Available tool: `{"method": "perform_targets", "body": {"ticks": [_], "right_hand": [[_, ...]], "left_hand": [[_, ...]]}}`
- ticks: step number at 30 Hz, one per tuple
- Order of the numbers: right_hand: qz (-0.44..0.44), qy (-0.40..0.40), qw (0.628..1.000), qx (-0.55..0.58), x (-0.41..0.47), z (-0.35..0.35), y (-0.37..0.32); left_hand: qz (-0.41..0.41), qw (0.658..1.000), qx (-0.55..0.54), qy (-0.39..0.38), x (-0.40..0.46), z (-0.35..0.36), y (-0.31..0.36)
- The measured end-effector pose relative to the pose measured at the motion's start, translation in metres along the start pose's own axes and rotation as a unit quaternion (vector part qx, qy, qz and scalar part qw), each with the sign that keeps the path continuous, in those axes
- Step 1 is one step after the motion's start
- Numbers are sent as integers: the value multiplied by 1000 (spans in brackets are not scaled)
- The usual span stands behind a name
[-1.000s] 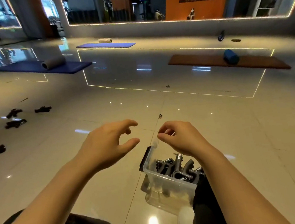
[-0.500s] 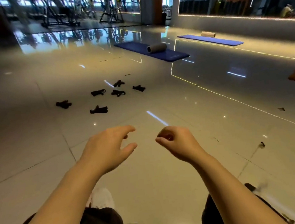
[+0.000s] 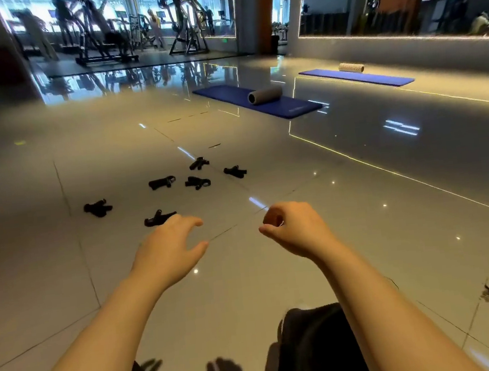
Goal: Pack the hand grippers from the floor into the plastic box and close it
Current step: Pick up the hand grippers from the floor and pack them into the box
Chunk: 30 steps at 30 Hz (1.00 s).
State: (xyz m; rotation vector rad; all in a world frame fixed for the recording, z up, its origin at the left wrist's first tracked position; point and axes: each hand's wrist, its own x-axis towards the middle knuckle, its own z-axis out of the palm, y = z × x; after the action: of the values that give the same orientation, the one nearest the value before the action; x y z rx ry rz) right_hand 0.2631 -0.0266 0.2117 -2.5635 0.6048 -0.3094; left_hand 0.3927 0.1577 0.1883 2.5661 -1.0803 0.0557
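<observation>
Several black hand grippers lie scattered on the glossy tiled floor ahead of me. The nearest hand gripper (image 3: 158, 218) lies just beyond my left hand (image 3: 168, 249), whose fingers are spread and relaxed, holding nothing. Others lie farther off: one at the left (image 3: 98, 207), one in the middle (image 3: 197, 182), one at the right (image 3: 235, 171). My right hand (image 3: 295, 231) hovers beside the left with its fingers curled in, holding nothing. The plastic box is out of view.
A blue mat (image 3: 258, 100) with a grey foam roller (image 3: 265, 95) lies beyond the grippers. A second blue mat (image 3: 359, 77) lies at the far right by the lit wall. Gym machines (image 3: 104, 33) stand at the back. My dark-clad knees (image 3: 313, 348) show at the bottom.
The view swung left, away from the plastic box, which has dropped out of sight. The scattered grippers now lie closer, straight ahead. Both hands keep the same empty pose.
</observation>
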Motion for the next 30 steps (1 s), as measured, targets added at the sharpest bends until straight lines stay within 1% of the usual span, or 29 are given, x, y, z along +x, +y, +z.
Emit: {"method": "perform_targets", "body": {"ticks": [2, 4, 6, 7, 10, 13, 15, 16, 18, 19, 21, 23, 26, 30], "right_hand": [[-12, 17, 999, 32, 38, -2, 2], [-2, 25, 996, 80, 74, -1, 4], [7, 23, 996, 88, 111, 5, 3], [6, 15, 995, 94, 131, 10, 1], [-16, -11, 996, 85, 186, 30, -14], [-44, -32, 997, 55, 239, 59, -40], [-60, -54, 996, 42, 271, 77, -63], [-68, -62, 995, 39, 286, 84, -76], [-86, -75, 992, 44, 314, 96, -107], [-102, -85, 990, 47, 326, 101, -123], [-133, -111, 984, 36, 349, 107, -146], [-141, -123, 982, 29, 374, 111, -154], [-131, -131, 982, 32, 422, 119, -143], [-112, -172, 978, 31, 489, 135, -111]], "left_hand": [[28, 999, 28, -20, 42, -2, 6], [24, 1000, -7, -6, 77, -13, 6], [20, 999, -50, 5, 105, -24, -5], [20, 999, -37, -9, 114, -28, -15], [12, 996, 44, -74, 134, -28, -64], [-29, 993, 59, -100, 153, -23, -127], [-42, 982, 101, -157, 164, -22, -159], [-45, 981, 82, -170, 171, -24, -173], [-72, 985, -10, -154, 183, -35, -202], [-90, 987, -38, -127, 188, -41, -217], [-121, 988, -29, -88, 199, -49, -249], [-148, 986, -32, -67, 217, -49, -274], [-141, 987, -27, -76, 262, -41, -300], [-126, 982, 14, -140, 341, -31, -339]]}}
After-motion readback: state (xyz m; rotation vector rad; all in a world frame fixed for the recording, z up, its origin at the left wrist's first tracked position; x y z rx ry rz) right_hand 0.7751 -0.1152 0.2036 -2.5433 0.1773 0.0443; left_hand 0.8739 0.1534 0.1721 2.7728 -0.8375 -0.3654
